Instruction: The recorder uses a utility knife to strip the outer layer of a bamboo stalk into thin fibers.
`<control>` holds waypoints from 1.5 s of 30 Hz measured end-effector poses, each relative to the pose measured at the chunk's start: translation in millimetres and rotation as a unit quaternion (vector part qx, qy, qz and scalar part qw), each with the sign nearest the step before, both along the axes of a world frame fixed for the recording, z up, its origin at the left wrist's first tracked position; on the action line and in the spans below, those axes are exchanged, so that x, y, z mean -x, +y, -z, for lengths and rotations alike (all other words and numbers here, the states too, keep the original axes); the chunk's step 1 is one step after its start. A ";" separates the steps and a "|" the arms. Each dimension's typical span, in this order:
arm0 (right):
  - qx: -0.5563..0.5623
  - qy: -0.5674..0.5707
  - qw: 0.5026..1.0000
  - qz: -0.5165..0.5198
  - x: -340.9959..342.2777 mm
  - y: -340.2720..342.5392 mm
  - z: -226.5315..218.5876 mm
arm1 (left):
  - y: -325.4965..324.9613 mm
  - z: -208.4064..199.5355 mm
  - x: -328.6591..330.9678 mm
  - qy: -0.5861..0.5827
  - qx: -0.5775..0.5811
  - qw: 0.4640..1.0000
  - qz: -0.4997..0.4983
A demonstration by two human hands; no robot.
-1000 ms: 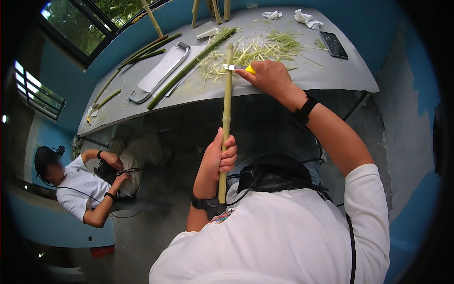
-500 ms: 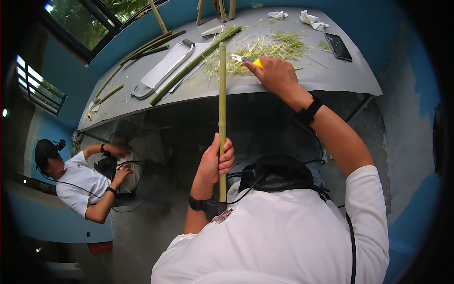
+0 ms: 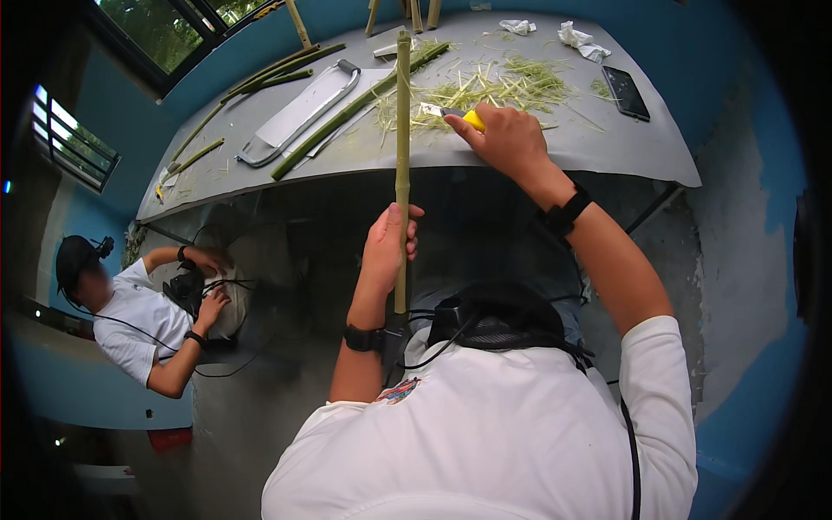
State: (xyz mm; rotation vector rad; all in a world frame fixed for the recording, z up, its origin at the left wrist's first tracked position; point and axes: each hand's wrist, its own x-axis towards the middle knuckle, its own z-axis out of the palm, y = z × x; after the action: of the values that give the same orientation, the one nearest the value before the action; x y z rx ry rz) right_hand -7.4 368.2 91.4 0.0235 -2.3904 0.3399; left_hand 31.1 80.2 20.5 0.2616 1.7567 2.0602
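Observation:
A pale green bamboo stick (image 3: pixel 403 130) stands lengthwise before me, its far end over the grey table. My left hand (image 3: pixel 387 247) is closed round its lower part, just below a node. To the right, my right hand (image 3: pixel 511 139) is closed on a yellow utility knife (image 3: pixel 473 120), over the table's front part. The knife's blade points left toward the stick, a small gap apart from it. Thin bamboo shavings (image 3: pixel 511 87) lie heaped beyond the knife.
The grey table (image 3: pixel 641 143) holds a hacksaw (image 3: pixel 303 113) on white paper, a thick green bamboo pole (image 3: pixel 360 108), thinner bamboo pieces (image 3: pixel 269 80), a black phone (image 3: pixel 626 94) and crumpled tissues (image 3: pixel 582 40). Another person (image 3: pixel 147 312) sits at the left.
My left hand has moved up and away from my body, carrying the bamboo stick farther over the table. My right hand with the knife has hardly moved.

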 end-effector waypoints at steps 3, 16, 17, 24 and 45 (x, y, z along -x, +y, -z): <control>0.006 0.001 1.000 -0.027 -3.0 -1.5 -1.3 | 3.9 -10.3 5.7 -0.005 -0.006 1.000 -0.003; 0.034 -0.061 0.990 -0.125 -10.3 15.6 -7.2 | 50.4 -43.1 19.7 -0.212 -0.157 0.956 0.130; 0.030 -0.069 0.990 -0.118 -9.1 16.2 -7.7 | 54.7 -46.2 18.5 -0.217 -0.160 0.953 0.136; 0.031 -0.147 0.987 -0.056 4.0 10.1 -10.2 | 58.5 -46.1 10.4 -0.205 -0.131 0.964 0.108; 0.024 -0.190 0.980 -0.056 4.9 -5.5 -8.4 | 27.2 -33.3 -17.9 -0.150 -0.061 0.984 0.069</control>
State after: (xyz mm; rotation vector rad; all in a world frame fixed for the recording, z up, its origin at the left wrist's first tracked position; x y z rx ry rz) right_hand -12.3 362.7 99.7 0.0783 -2.7638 0.4920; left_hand 49.0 107.4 53.8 0.0981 1.3975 1.9927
